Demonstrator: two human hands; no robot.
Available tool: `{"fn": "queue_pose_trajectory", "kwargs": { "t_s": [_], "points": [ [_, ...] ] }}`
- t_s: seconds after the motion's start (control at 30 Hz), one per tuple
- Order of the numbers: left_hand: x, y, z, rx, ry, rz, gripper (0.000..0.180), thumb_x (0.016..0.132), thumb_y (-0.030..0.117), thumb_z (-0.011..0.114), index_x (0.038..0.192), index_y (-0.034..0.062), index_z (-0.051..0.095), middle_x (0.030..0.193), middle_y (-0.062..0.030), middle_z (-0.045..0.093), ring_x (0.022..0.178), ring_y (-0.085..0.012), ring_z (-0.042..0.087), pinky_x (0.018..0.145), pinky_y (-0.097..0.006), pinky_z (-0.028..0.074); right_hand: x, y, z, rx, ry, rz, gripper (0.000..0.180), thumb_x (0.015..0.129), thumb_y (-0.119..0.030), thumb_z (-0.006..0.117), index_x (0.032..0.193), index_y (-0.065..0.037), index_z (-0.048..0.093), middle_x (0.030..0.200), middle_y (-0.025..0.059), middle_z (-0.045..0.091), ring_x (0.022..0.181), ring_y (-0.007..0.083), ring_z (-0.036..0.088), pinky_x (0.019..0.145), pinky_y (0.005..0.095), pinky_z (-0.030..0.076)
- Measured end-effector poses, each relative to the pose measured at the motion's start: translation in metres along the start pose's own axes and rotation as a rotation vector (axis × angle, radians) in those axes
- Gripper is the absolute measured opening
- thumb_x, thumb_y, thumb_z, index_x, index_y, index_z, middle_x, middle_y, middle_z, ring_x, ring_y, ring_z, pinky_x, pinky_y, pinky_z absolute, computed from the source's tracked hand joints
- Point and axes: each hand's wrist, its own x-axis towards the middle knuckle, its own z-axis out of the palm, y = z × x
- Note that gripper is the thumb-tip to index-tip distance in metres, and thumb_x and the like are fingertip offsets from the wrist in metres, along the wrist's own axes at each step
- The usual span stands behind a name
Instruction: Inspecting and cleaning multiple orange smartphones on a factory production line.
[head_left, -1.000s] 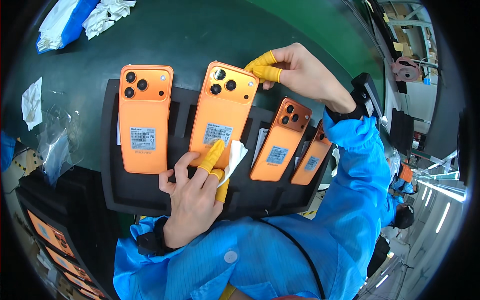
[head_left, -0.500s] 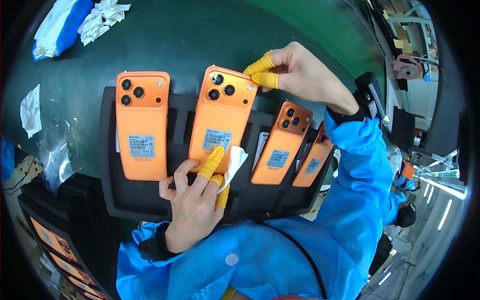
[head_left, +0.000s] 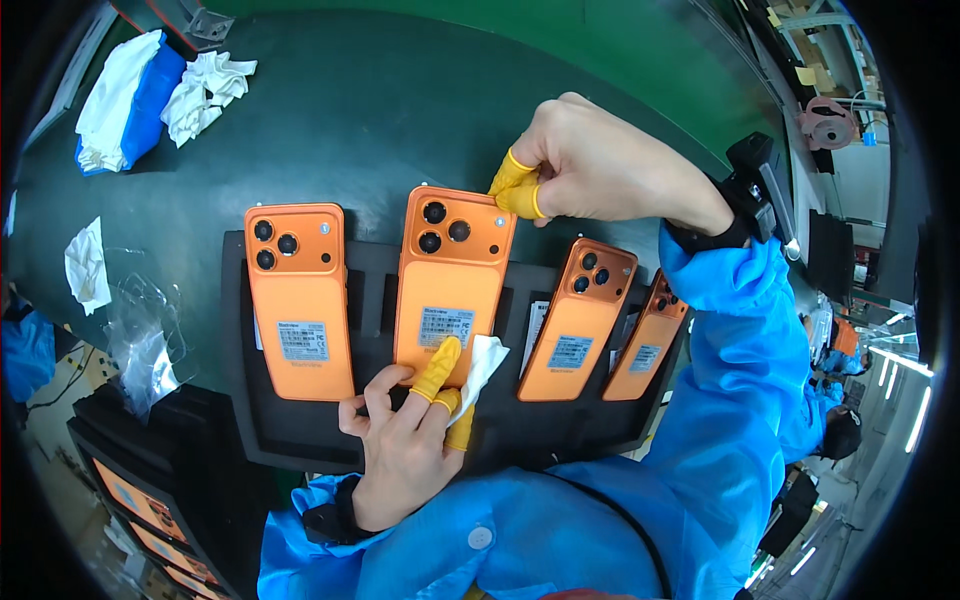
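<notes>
The second orange phone (head_left: pixel 452 283) on the black tray (head_left: pixel 300 440) is now pinched at its top corner by the right hand (head_left: pixel 600 165); its bottom is pinched by the left hand (head_left: pixel 405 450), seemingly with a white cloth (head_left: pixel 482 362).

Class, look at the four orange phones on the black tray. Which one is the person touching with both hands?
The second orange phone from the left: the right hand pinches its top corner and the left hand presses its lower end with a white cloth. The other three lie untouched.

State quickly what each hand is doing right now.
Left hand: holds a white cloth, fingertip on the orange phone.
Right hand: pinches that phone's top corner.
</notes>
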Motion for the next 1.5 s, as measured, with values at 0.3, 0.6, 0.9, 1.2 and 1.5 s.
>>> {"fn": "queue_pose_trajectory", "kwargs": {
  "t_s": [0.3,0.6,0.9,1.2,1.5],
  "points": [
    [-0.001,-0.002,-0.001,-0.029,0.006,0.008,0.018,0.057,0.010,0.075,0.069,0.0019,0.064,0.091,-0.0074,0.061,0.111,-0.0300,0.043,0.081,-0.048,0.018,-0.003,0.003,0.004,0.206,0.031,0.068,0.020,0.072,0.002,0.059,0.088,0.008,0.069,0.067,0.0130,0.067,0.060,0.0162,0.067,0.056,0.0249,0.053],
    [-0.003,-0.001,-0.002,-0.056,0.006,-0.003,0.021,0.054,0.008,0.075,0.073,0.0028,0.065,0.102,-0.0074,0.063,0.112,-0.0285,0.042,0.082,-0.047,0.019,-0.012,0.027,0.013,0.495,-0.064,-0.023,0.020,0.089,-0.003,0.060,0.106,0.007,0.065,0.085,0.0108,0.069,0.070,0.0119,0.066,0.067,0.0232,0.055],
    [-0.004,-0.003,0.000,-0.049,-0.001,0.004,0.019,0.056,0.008,0.074,0.070,0.0034,0.063,0.104,-0.0078,0.064,0.112,-0.0284,0.042,0.083,-0.048,0.018,-0.008,0.012,0.011,0.326,0.008,0.059,0.017,0.087,-0.004,0.063,0.100,0.007,0.067,0.082,0.0118,0.069,0.066,0.0120,0.066,0.064,0.0231,0.055],
    [-0.005,-0.003,0.000,-0.056,-0.009,0.015,0.016,0.058,0.009,0.071,0.070,0.0048,0.062,0.099,-0.0048,0.059,0.114,-0.0279,0.038,0.082,-0.048,0.019,-0.001,0.013,0.000,0.321,-0.092,0.036,0.016,0.084,-0.001,0.063,0.097,0.007,0.068,0.078,0.0120,0.069,0.065,0.0126,0.067,0.063,0.0227,0.055],
    [-0.001,0.000,-0.001,-0.033,0.051,0.008,0.020,0.057,0.011,0.077,0.067,0.0042,0.061,0.093,-0.0067,0.062,0.105,-0.0291,0.045,0.080,-0.048,0.020,-0.005,-0.007,0.017,-0.272,0.222,-0.151,0.011,0.071,-0.001,0.066,0.075,0.009,0.064,0.065,0.0195,0.059,0.055,0.0317,0.058,0.051,0.0326,0.047]
  ]
}}
